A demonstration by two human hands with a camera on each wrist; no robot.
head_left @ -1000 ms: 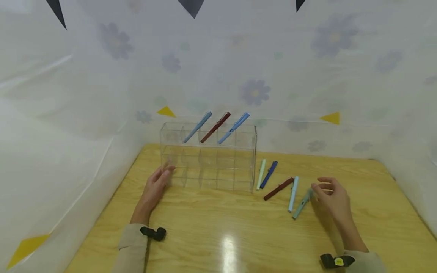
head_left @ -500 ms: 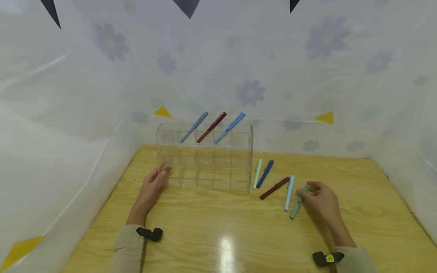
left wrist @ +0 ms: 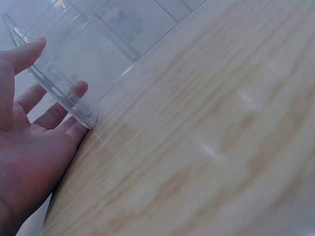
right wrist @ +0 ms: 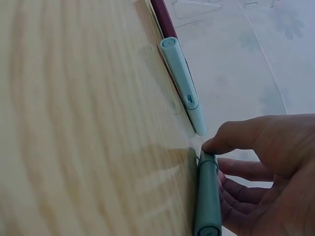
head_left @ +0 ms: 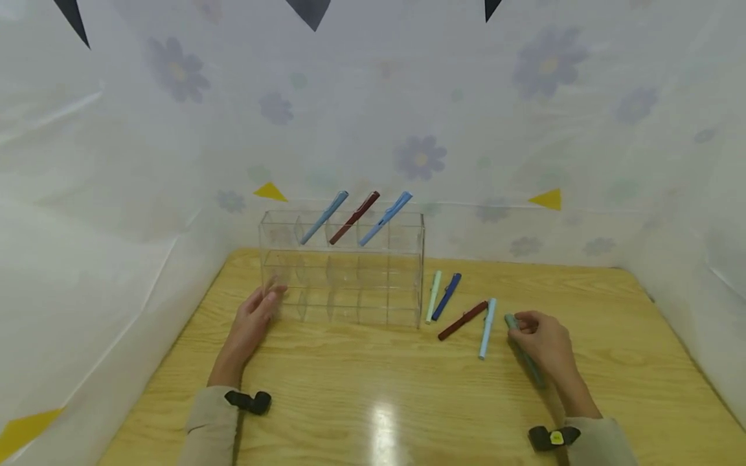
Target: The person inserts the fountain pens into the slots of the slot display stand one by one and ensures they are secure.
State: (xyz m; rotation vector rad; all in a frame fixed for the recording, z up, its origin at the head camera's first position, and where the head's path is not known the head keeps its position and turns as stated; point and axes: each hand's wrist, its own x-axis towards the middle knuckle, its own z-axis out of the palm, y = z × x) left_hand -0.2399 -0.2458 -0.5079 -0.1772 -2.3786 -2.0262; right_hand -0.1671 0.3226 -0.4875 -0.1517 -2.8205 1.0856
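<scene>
My left hand (head_left: 252,321) holds the left end of a clear acrylic pen rack (head_left: 402,288), its thumb in front of the side panel and its fingers along the outside; the rack edge (left wrist: 91,123) shows in the left wrist view. My right hand (head_left: 546,346) pinches a grey-green pen (right wrist: 209,201) between thumb and fingers, low over the table at the right. The pen slants under the hand, partly hidden in the head view. Left of it lie a pale blue pen (head_left: 487,329), a dark red pen (head_left: 462,321), a dark blue pen (head_left: 447,296) and a pale green pen (head_left: 433,297).
On the rack's top tier lean a steel-blue pen (head_left: 324,217), a second dark red pen (head_left: 354,217) and a light blue pen (head_left: 386,219). The wooden table (head_left: 326,388) meets a flower-patterned white curtain (head_left: 350,116) at the back and sides.
My right hand has closed on the grey-green pen and turned it, so its lower end now points toward the wrist. The left hand stays at the rack, while the head view has shifted slightly.
</scene>
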